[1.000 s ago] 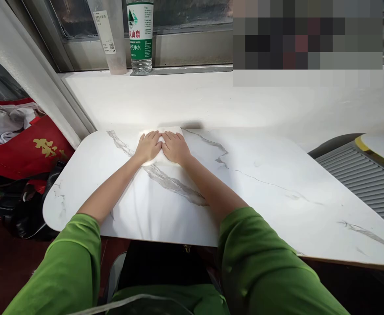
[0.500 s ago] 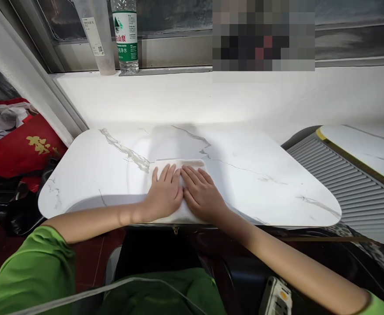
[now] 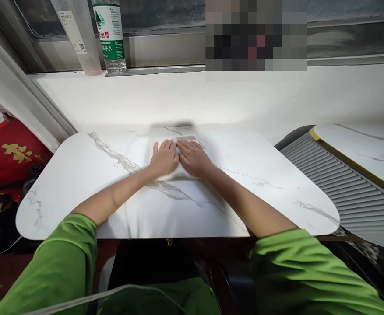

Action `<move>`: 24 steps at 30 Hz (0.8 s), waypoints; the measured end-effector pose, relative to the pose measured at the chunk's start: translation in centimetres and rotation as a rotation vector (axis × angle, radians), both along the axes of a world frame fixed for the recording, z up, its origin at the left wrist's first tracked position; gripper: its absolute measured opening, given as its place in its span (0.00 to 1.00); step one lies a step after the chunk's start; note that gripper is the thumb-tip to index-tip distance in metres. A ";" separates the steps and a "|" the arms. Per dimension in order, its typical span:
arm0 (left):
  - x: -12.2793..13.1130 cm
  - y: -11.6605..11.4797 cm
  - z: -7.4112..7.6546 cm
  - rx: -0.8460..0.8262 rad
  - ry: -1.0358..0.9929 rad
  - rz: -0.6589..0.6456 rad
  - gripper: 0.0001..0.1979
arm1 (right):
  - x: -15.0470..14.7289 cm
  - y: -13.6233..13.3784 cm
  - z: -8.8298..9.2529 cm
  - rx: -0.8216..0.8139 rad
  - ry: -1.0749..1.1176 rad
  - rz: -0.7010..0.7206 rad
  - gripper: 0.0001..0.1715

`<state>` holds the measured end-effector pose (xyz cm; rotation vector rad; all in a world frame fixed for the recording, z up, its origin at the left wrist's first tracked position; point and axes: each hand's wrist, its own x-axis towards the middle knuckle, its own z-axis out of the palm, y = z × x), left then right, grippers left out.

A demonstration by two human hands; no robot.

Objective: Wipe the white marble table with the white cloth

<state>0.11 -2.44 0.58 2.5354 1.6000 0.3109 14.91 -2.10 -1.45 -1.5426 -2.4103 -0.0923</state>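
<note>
A folded white cloth (image 3: 187,175) lies flat on a white marble-patterned tabletop (image 3: 277,205), toward its far edge. My left hand (image 3: 164,158) presses on the cloth's left part, palm down with fingers stretched out. Beside it, my right hand (image 3: 195,158) lies flat on the cloth in the same way, the two hands touching or nearly so at the thumbs. Much of the cloth is hidden beneath both hands.
A clear bottle with a green and white label (image 3: 109,39) and a tall translucent cup (image 3: 88,61) stand on the window ledge. A red bag (image 3: 14,148) is at the left. To the right is a grey ribbed panel (image 3: 339,188). A thin pale cord (image 3: 89,298) crosses in front of my body.
Both hands have slid the cloth forward across the tabletop, from near the front edge toward the wall. My arms are stretched out further, and the view has shifted slightly.
</note>
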 end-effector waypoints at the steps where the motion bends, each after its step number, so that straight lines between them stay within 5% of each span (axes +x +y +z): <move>1: 0.1 1.4 0.0 0.011 -0.004 -0.002 0.26 | 0.0 1.4 0.0 -0.002 0.010 -0.010 0.32; 6: 0.4 6.1 0.2 0.010 -0.042 0.002 0.25 | -0.1 6.3 0.0 -0.031 0.050 -0.067 0.32; 12: 0.7 6.1 0.4 -0.001 -0.042 0.035 0.25 | -0.3 6.7 0.2 -0.050 0.040 -0.106 0.32; 18: 0.6 2.1 0.2 0.023 -0.001 0.011 0.25 | 0.2 2.3 0.2 -0.029 0.037 -0.062 0.32; 24: 2.7 -6.0 0.1 -0.010 -0.009 -0.016 0.27 | 2.6 -6.7 0.2 0.015 -0.019 -0.009 0.32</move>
